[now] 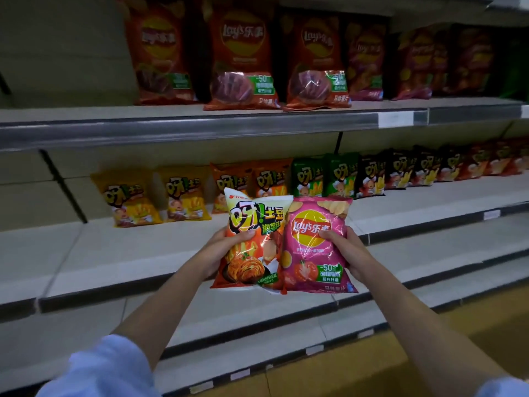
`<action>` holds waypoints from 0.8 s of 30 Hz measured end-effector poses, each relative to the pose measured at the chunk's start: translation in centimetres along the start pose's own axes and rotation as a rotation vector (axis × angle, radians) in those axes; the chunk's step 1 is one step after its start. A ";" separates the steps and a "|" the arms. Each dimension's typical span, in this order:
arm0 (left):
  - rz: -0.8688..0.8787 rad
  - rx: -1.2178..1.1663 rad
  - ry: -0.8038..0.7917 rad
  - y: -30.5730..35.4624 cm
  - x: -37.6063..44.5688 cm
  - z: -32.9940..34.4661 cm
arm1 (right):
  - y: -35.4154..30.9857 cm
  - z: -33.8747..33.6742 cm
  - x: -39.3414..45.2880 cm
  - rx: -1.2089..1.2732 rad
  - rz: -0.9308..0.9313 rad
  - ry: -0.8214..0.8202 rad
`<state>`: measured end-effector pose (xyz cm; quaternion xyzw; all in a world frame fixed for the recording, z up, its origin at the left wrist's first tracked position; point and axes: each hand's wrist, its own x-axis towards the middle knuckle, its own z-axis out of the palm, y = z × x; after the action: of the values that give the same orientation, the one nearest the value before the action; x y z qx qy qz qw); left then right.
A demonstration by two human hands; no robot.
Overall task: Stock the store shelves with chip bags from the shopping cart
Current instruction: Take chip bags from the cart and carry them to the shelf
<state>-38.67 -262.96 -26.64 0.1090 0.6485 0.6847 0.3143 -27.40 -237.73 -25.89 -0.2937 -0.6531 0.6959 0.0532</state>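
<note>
My left hand (221,250) grips an orange and white chip bag (252,253) by its left edge, thumb across the front. Beside it, my right hand (347,253) holds a pink Lay's bag (312,262) by its right edge. Both bags are upright, side by side and touching, held in front of the middle shelf (143,253). The shopping cart is not in view.
The upper shelf (200,130) carries a row of red Lay's bags (243,61). Along the back of the middle shelf stand small yellow (128,199), orange, green (309,176), black and red bags. Bare shelf boards step out below towards a yellowish floor (400,353).
</note>
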 end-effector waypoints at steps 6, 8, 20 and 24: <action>-0.025 0.044 -0.166 0.4 5.3 2.9 | 0.9 -3.8 0.5 0.074 0.019 0.123; -0.047 0.046 -0.195 0.2 6.7 4.6 | 1.2 -5.3 0.3 0.077 0.025 0.161; -0.030 0.160 -0.451 -0.4 14.3 24.8 | 3.3 -24.8 0.1 0.195 -0.002 0.353; -0.013 0.155 -0.482 -0.3 16.0 33.5 | 2.5 -33.1 0.0 0.197 -0.009 0.403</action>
<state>-32.41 -226.33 -26.52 0.2886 0.6060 0.5851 0.4552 -10.80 -209.00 -27.40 -0.4173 -0.5594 0.6835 0.2140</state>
